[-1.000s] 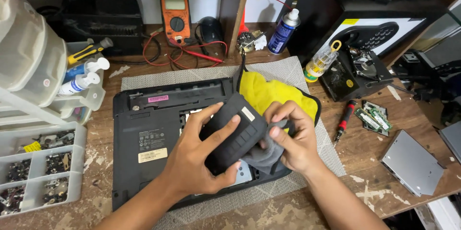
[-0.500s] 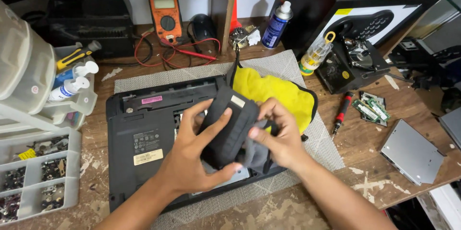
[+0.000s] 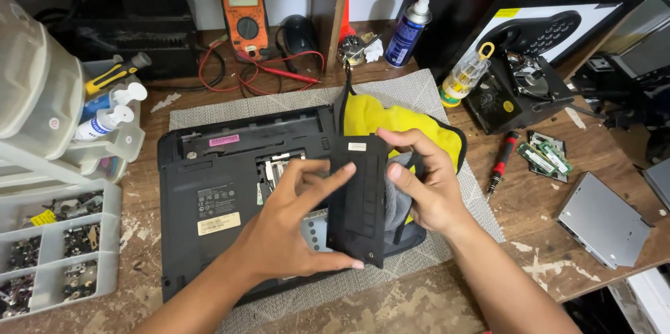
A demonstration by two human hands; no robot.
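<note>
The black laptop battery (image 3: 359,198) is held upright on its long axis between both hands, above the open underside of the black laptop (image 3: 230,194). The left hand (image 3: 293,226) is closed on the battery's lower end, thumb under the bottom corner and fingers spread across its near face. The right hand (image 3: 422,184) is closed on the far edge, the thumb hooked over the top corner, with a grey cloth (image 3: 396,198) pinched between palm and battery.

Compared with the frames half a second and one second earlier, the battery has been turned from a slanted, flatter lie to near vertical, so that a long narrow face is now presented to the cloth. This is judged to be wiping still in progress, with a fresh face brought round; the battery is not seated in the laptop.

Directly behind the grip a yellow cloth (image 3: 391,121) is draped over the laptop's far edge. Under everything lies a grey mat (image 3: 447,97). To the right of the grip are noted a red-handled screwdriver (image 3: 501,164), memory modules (image 3: 544,156) and a silver drive (image 3: 604,219); beyond, an orange multimeter (image 3: 246,16) and a blue spray can (image 3: 407,34); to the left, a parts organiser (image 3: 56,250).
</note>
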